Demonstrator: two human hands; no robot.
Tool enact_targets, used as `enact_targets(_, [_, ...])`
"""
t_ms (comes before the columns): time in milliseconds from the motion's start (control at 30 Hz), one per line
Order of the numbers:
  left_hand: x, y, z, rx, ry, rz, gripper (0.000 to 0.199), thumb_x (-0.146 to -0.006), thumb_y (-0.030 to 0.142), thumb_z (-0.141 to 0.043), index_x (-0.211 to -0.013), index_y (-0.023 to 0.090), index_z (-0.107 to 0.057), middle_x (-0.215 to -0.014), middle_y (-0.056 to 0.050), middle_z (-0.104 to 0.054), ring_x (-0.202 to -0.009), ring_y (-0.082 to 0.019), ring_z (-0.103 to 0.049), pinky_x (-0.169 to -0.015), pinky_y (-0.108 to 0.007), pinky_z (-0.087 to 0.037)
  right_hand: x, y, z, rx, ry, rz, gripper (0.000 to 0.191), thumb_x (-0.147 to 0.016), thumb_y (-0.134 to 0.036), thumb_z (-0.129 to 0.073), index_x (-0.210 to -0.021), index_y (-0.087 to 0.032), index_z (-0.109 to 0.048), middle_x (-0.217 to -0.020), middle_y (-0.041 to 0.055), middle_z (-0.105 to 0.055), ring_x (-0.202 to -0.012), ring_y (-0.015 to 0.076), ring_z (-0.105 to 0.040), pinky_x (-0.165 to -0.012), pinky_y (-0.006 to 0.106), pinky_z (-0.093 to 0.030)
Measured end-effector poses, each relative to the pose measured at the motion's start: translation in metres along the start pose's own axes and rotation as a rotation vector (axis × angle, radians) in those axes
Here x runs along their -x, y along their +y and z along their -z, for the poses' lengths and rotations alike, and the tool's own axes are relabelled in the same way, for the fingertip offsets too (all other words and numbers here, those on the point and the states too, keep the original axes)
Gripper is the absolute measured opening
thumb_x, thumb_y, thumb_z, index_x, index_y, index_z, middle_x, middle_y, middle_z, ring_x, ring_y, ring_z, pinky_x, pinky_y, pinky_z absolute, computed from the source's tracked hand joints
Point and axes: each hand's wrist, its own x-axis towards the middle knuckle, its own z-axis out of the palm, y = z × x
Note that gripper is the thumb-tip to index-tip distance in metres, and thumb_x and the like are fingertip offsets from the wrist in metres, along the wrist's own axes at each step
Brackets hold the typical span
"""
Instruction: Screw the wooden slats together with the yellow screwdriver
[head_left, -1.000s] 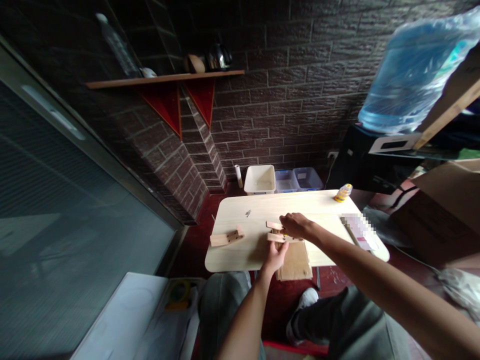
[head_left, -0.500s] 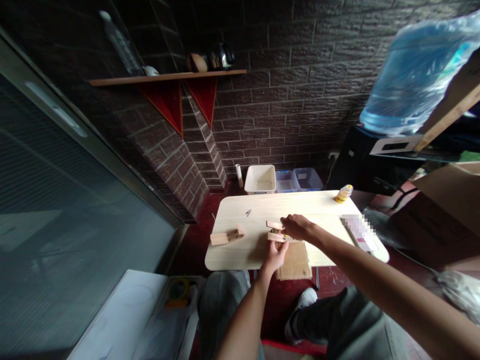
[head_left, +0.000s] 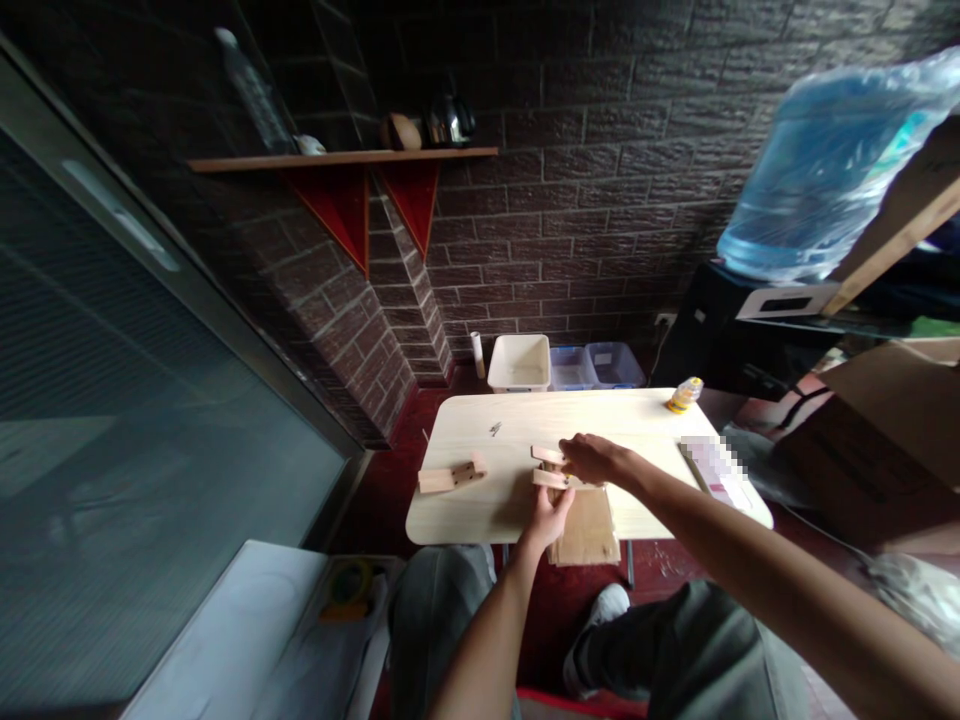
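Observation:
On the pale table, near its front edge, my left hand is closed on a small wooden assembly made of light wood pieces. My right hand is closed over the assembly from the far side, fingers pointing down. A bit of yellow shows beneath those fingers, but what they hold is hidden. Under the assembly, a flat wooden board juts past the table's front edge. To the left lies a second wooden piece with dark holes and an upright end.
A small pile of dark screws or nails lies toward the back left. A yellow-based clear container stands at the back right, above a flat sheet or booklet. Bins sit behind the table. My knees are close in front.
The camera view has shifted slightly. Both hands stay in place on the wooden assembly, and nothing on the table has visibly moved.

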Motion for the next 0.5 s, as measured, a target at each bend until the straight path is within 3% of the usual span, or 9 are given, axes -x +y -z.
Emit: enact_targets(500, [0.0004, 0.0061, 0.0003, 0.013, -0.026, -0.026, 0.064, -0.087, 0.051, -0.080, -0.141, 0.024, -0.059, -0.149, -0.015, -0.064, -0.145, -0.032, -0.057, -0.126, -0.047, -0.039, 0.0043, -0.0057, 0.0050, 0.013, 0.039, 0.021, 0.034, -0.103, -0.036, -0.069, -0.131, -0.017, -0.066, -0.127, 0.0098, -0.071, -0.105, 0.0239, -0.073, -0.090, 0.045, -0.063])
